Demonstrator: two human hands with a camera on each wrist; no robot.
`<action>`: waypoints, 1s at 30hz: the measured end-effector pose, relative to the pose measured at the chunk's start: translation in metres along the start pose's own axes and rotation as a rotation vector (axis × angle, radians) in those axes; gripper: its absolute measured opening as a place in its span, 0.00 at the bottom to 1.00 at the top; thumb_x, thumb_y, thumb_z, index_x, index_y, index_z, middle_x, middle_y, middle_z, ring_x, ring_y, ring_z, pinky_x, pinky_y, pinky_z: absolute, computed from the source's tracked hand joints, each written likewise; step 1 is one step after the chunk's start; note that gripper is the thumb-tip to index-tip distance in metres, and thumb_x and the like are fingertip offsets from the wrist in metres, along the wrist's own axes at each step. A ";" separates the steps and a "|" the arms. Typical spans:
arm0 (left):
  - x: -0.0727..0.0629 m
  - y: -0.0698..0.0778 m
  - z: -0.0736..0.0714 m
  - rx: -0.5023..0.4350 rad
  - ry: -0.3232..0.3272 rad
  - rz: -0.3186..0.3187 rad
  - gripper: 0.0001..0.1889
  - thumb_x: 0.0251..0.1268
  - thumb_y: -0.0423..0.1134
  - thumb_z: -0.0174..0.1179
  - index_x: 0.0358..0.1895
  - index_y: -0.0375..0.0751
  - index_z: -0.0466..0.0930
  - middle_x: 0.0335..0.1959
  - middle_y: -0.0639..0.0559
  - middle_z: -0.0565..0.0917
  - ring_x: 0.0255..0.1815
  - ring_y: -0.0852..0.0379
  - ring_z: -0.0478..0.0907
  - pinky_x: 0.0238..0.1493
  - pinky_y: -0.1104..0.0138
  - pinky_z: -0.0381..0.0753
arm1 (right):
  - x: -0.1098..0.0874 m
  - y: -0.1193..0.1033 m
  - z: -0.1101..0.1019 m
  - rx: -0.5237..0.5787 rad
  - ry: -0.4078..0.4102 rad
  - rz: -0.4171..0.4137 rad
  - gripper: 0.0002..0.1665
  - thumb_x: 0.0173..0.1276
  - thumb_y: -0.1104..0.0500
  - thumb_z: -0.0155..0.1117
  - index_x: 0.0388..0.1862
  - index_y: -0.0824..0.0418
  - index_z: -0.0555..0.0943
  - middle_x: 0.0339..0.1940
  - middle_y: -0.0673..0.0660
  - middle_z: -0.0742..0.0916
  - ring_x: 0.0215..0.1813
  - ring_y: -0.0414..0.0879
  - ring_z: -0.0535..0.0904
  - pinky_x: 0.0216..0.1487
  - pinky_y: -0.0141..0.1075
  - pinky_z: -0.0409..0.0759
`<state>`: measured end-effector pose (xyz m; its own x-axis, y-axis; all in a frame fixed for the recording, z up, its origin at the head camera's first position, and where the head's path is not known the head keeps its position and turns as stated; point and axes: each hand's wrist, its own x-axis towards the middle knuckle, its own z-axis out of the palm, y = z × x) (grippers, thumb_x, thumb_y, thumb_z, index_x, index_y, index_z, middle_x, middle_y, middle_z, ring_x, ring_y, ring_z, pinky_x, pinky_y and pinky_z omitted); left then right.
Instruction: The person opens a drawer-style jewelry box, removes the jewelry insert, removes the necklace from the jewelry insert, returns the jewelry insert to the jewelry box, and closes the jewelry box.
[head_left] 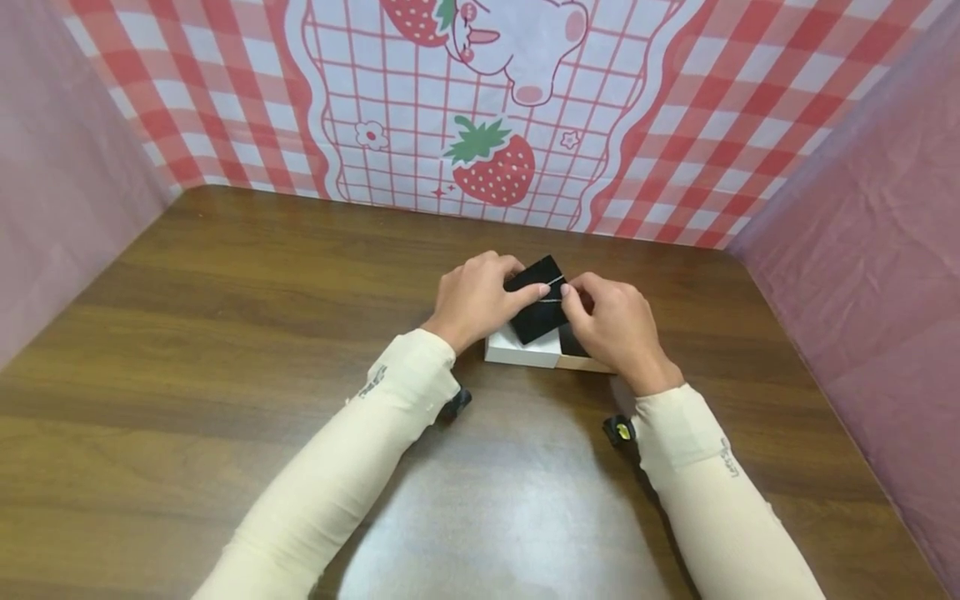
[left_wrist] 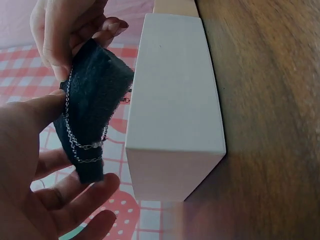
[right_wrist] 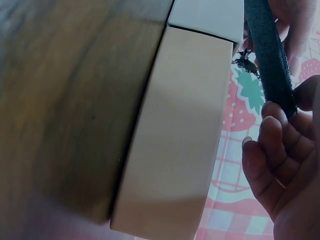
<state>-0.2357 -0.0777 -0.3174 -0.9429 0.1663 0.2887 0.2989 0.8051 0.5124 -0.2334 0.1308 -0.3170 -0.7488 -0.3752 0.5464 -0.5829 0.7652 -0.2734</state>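
Both hands hold a black jewelry pad (head_left: pixel 534 323) tilted above the boxes. My left hand (head_left: pixel 474 298) grips its left side, thumb across the front face and other fingers behind. At the upper right edge my right hand (head_left: pixel 618 321) pinches the pad between thumb and fingers. A thin silver chain (left_wrist: pixel 96 145) with a small bright bead loops over the pad's face. More chain (right_wrist: pixel 245 62) hangs in a small bunch behind it. Just below stand a white box part (left_wrist: pixel 175 90) and a tan box part (right_wrist: pixel 167 125), side by side.
The boxes stand on a brown wood-grain table (head_left: pixel 187 375). A checked strawberry-print cloth (head_left: pixel 405 108) hangs along the back edge, with pink cloth walls (head_left: pixel 862 208) at both sides. Dark wrist devices (head_left: pixel 618 430) sit beneath both forearms.
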 end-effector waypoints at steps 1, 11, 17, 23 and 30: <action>0.000 0.000 0.000 -0.011 -0.001 -0.002 0.29 0.64 0.70 0.57 0.56 0.52 0.83 0.46 0.56 0.83 0.42 0.59 0.78 0.39 0.58 0.77 | 0.000 0.000 0.000 0.001 0.007 -0.012 0.14 0.73 0.54 0.59 0.38 0.64 0.85 0.25 0.55 0.85 0.24 0.48 0.76 0.28 0.44 0.74; 0.003 -0.001 -0.003 -0.144 -0.055 0.010 0.29 0.65 0.64 0.61 0.62 0.51 0.82 0.46 0.55 0.82 0.42 0.59 0.77 0.40 0.59 0.77 | 0.003 0.003 0.000 0.000 0.051 -0.063 0.14 0.73 0.54 0.59 0.37 0.62 0.86 0.27 0.55 0.86 0.26 0.49 0.77 0.30 0.45 0.74; 0.004 -0.001 -0.004 -0.293 -0.068 0.018 0.23 0.65 0.57 0.65 0.54 0.46 0.85 0.42 0.55 0.81 0.41 0.59 0.76 0.42 0.63 0.76 | 0.003 0.003 -0.001 0.002 0.050 -0.054 0.14 0.73 0.54 0.59 0.37 0.62 0.86 0.29 0.55 0.86 0.27 0.49 0.77 0.31 0.46 0.74; 0.005 0.001 -0.003 -0.440 -0.066 0.007 0.14 0.66 0.51 0.67 0.44 0.45 0.86 0.35 0.57 0.85 0.34 0.60 0.80 0.39 0.66 0.78 | 0.001 0.004 -0.001 0.003 0.052 -0.044 0.14 0.73 0.55 0.57 0.37 0.62 0.85 0.28 0.56 0.86 0.28 0.50 0.78 0.31 0.47 0.75; 0.004 0.002 -0.003 -0.467 -0.070 -0.001 0.13 0.66 0.49 0.67 0.42 0.44 0.85 0.33 0.56 0.85 0.32 0.60 0.81 0.38 0.66 0.78 | 0.001 0.005 0.000 -0.002 0.064 -0.013 0.13 0.71 0.57 0.56 0.33 0.62 0.84 0.24 0.56 0.85 0.26 0.52 0.77 0.30 0.48 0.74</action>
<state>-0.2389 -0.0770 -0.3132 -0.9460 0.2166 0.2413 0.3173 0.4653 0.8263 -0.2373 0.1338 -0.3179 -0.7192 -0.3514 0.5994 -0.5920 0.7615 -0.2639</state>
